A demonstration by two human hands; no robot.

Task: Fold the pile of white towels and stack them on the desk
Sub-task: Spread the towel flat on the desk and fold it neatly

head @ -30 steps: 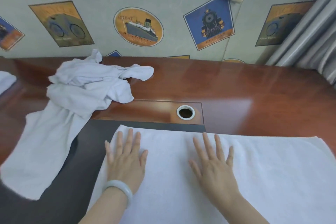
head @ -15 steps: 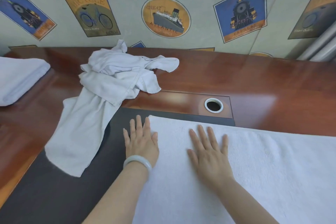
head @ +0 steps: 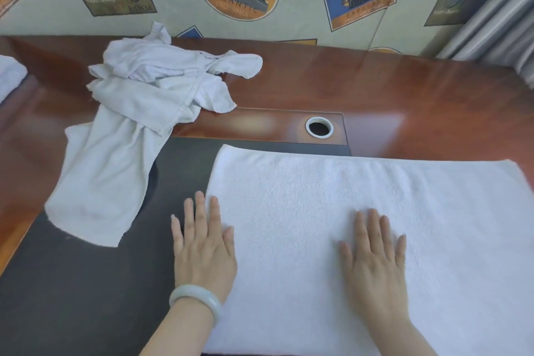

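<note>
A white towel (head: 332,199) lies spread flat on the desk in front of me, reaching past the right edge of view. My left hand (head: 203,248) lies flat with straight fingers across the towel's left edge, half on the dark desk pad. My right hand (head: 375,251) presses flat on the middle of the towel, fingers spread. A crumpled pile of white towels (head: 144,113) sits at the back left, one end trailing toward me. A folded white towel (head: 10,76) shows at the far left edge.
The desk (head: 419,101) is glossy red-brown wood with a dark pad (head: 72,298) at the front. A round cable hole (head: 319,126) sits behind the spread towel. A wall with poster prints rises behind; grey curtains (head: 497,23) hang at right.
My left hand has slid left from on the towel to its left edge. My right hand has moved toward me and to the right on the towel. The camera view has shifted.
</note>
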